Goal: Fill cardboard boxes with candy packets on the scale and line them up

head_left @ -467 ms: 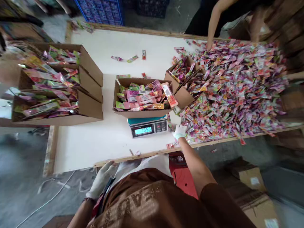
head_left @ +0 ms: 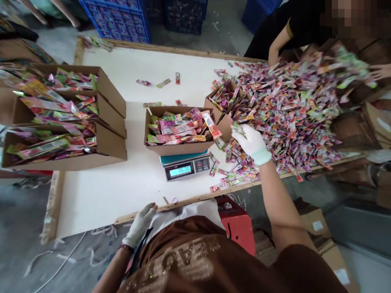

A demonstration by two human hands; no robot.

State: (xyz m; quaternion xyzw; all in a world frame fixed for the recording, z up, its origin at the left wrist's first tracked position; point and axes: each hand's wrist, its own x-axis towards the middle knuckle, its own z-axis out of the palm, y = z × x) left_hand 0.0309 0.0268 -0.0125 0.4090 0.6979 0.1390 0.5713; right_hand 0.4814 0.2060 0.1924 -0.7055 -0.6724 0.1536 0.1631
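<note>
My right hand point(head_left: 252, 142), in a white glove, is over the near-left side of a heap of small wrapped snack sticks point(head_left: 293, 106). Its fingers are closed on a snack stick point(head_left: 236, 127) that shows at the fingertips. My left hand point(head_left: 141, 226), also gloved, hangs by the table's front edge with its fingers stretched out, holding nothing. Between them a cardboard box point(head_left: 183, 148) full of snack sticks stands on a digital scale point(head_left: 180, 171) with a lit display. One pink stick point(head_left: 211, 124) lies across the box's right rim.
Several filled cardboard boxes point(head_left: 113, 118) stand in a row at left. A smaller box point(head_left: 215, 108) of sticks leans at the heap's edge. Across the table point(head_left: 100, 195), a co-worker's arm point(head_left: 276, 47) reaches into the heap, with sticks tumbling at far right. Blue crates point(head_left: 119, 20) stand behind.
My right hand has moved up and away from the table's front edge, with a stick now at its fingertips. The scale's digits have changed. Sticks are now falling onto the heap's far right.
</note>
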